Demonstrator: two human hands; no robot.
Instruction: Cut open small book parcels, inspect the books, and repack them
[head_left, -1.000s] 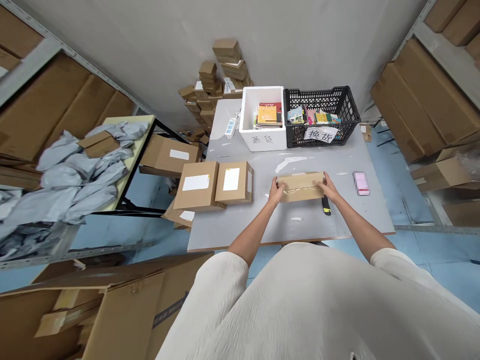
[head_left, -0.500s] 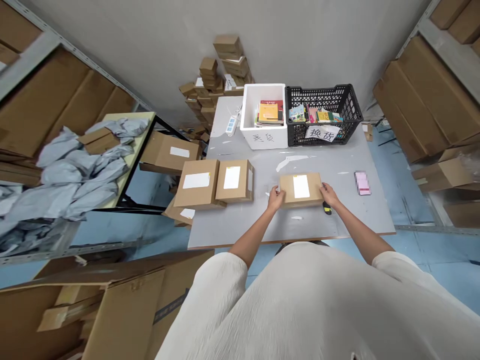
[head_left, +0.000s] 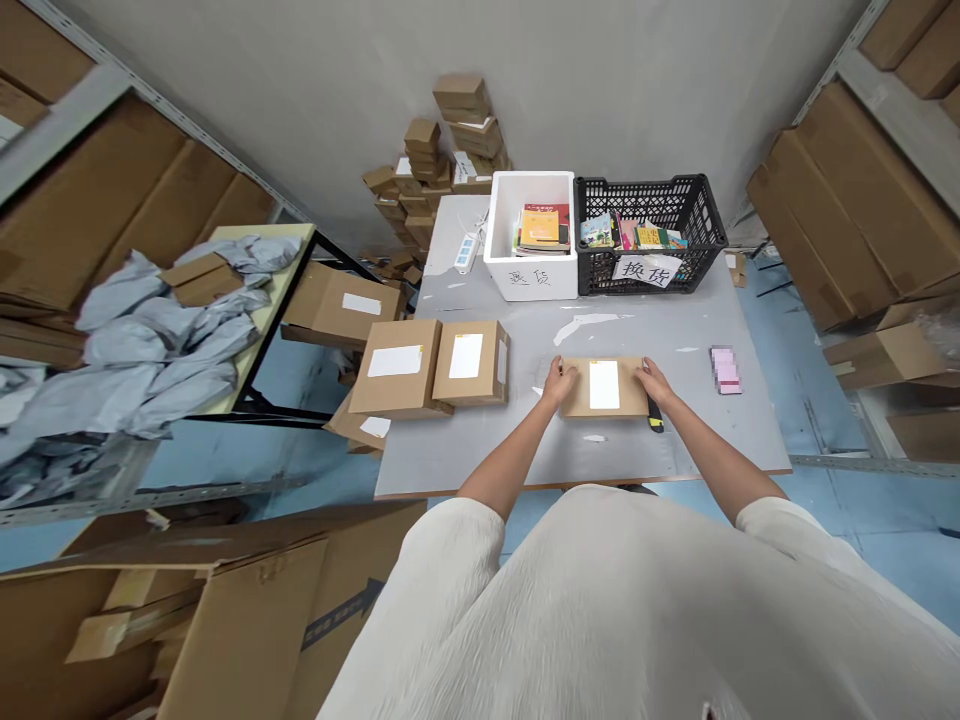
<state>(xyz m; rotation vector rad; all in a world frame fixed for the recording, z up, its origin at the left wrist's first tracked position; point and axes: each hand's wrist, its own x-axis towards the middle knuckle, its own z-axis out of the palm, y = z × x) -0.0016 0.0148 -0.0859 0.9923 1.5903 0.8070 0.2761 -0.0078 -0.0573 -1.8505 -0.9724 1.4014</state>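
Note:
A brown cardboard box (head_left: pixel 631 392) with a white label on top lies on the grey table (head_left: pixel 480 450) in front of me. My left hand (head_left: pixel 556 382) grips its left end, with the thumb over the top. At the opposite end, my right hand (head_left: pixel 655 380) holds the box in the same way. Just right of the box, partly under my right hand, is a black and yellow utility knife (head_left: pixel 655 418). Two more labelled boxes, a larger box (head_left: pixel 395 368) and a smaller box (head_left: pixel 471 362), sit side by side on the table's left.
Behind the box stand a white foam bin (head_left: pixel 529 278) and a black plastic crate (head_left: pixel 651 262), both containing books. A power strip (head_left: pixel 466 252) lies at the back left, a pink phone-like object (head_left: pixel 725 370) at the right. Grey parcels (head_left: pixel 157 340) cover a side table.
The box has settled flatter on the table and come slightly nearer to me. Both thumbs now lie further over its top, and my view has shifted slightly.

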